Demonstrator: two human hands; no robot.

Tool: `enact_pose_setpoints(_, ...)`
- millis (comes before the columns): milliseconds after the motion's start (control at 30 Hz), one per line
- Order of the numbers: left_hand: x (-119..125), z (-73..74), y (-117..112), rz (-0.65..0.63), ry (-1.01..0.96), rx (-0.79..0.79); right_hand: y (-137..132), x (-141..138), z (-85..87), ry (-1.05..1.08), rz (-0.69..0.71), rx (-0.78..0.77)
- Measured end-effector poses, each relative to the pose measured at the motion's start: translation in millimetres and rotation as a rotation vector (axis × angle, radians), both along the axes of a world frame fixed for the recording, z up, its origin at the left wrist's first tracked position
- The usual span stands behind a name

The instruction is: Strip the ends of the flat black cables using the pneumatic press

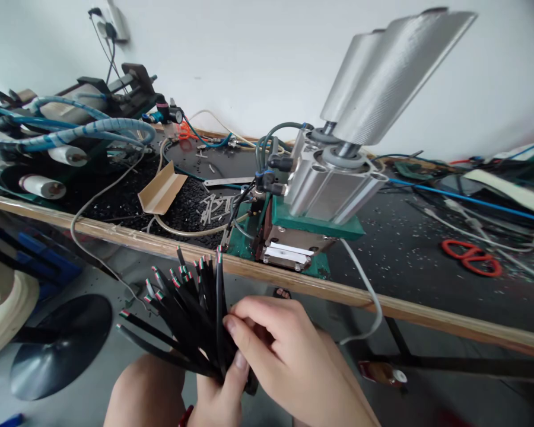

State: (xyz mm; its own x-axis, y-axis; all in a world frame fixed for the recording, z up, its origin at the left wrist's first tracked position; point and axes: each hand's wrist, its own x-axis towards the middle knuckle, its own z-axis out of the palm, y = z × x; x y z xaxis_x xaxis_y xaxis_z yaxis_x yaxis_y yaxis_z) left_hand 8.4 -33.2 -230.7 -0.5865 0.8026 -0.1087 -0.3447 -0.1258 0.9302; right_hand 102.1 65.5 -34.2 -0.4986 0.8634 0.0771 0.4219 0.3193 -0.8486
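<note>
A bundle of black cables (184, 311) fans out up and to the left, each end stripped to show red, white and green cores. My left hand (218, 397) grips the bundle from below, thumb pressed against it. My right hand (289, 356) curls over the bundle's right side, its fingers closed round the cables. Both hands hover in front of the bench's wooden edge (293, 284), just below a small pneumatic press (311, 207) on a green base.
The black bench top holds cut cable bits, a cardboard piece (162, 190), orange scissors (471, 258), blue hoses (84, 130) and another machine at the left. A grey cable (367, 296) hangs over the edge. A dark round disc (57, 344) lies on the floor at the left.
</note>
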Motion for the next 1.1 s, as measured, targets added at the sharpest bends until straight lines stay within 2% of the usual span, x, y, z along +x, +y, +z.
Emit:
enact_pose_setpoints(167,7,5.0,7,0.091,-0.041,-0.049,7,1,-19.2,0.203,0.006,-0.094)
enact_pose_setpoints(367,15,31.7,20,0.178,-0.064,-0.067,10,-2,-34.2,0.476,-0.014,-0.275)
enact_pose_setpoints(467,17,48.1,27,0.185,-0.102,-0.009,9,-5,-42.1,0.541,-0.021,-0.236)
enact_pose_setpoints(567,10,57.3,34,0.149,-0.119,0.032,5,-12,-52.4,0.666,-0.130,-0.173)
enact_pose_setpoints(700,4,57.9,39,0.152,-0.049,0.053,0,-23,-64.2,0.850,-0.260,-0.185)
enact_pose_setpoints(800,13,57.3,36,0.224,0.033,-0.006,1,-25,-67.3,0.866,-0.258,-0.205)
enact_pose_setpoints(900,24,56.6,31,0.225,0.133,-0.032,4,-24,-65.6,0.870,-0.314,-0.231)
enact_pose_setpoints(1100,13,44.7,31,0.104,0.255,0.154,9,-22,-60.3,0.884,-0.468,-0.376)
